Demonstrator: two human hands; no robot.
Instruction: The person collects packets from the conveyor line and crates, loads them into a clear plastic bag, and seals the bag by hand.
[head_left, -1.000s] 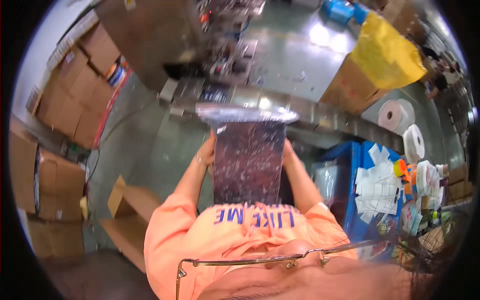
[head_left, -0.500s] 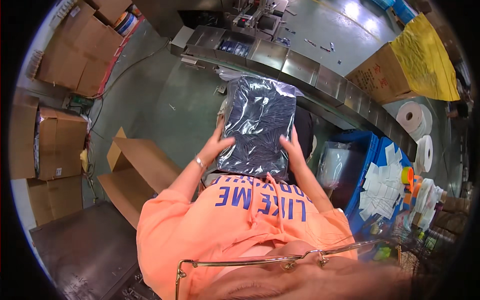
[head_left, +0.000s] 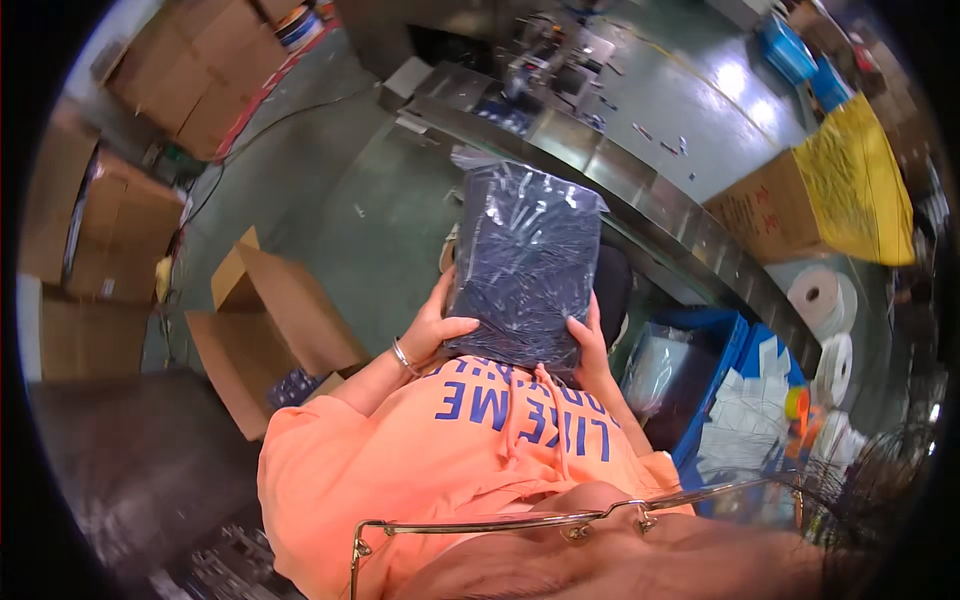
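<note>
A clear plastic bag packed with dark contents (head_left: 525,255) stands out in front of my torso, filled into a thick block. My left hand (head_left: 440,320) grips its left side near the bottom, thumb over the front face. On the opposite side my right hand (head_left: 590,345) holds it the same way, with the thumb on the film. Loose film crumples at the bag's far end. What exactly is inside cannot be made out through the glare. The fingers behind the bag are hidden.
An open carton (head_left: 285,310) with patterned packs stands on my left. Beyond the bag a metal conveyor (head_left: 650,185) curves to the right. Blue bins (head_left: 720,385) with plastic bags and white paper slips stand at right, near white rolls (head_left: 815,292) and a yellow-covered carton (head_left: 755,205).
My view has turned and tilted, so the surroundings shift. Both hands keep hold of the bag and sit slightly closer to its near end. Packs inside the open carton have come into sight.
</note>
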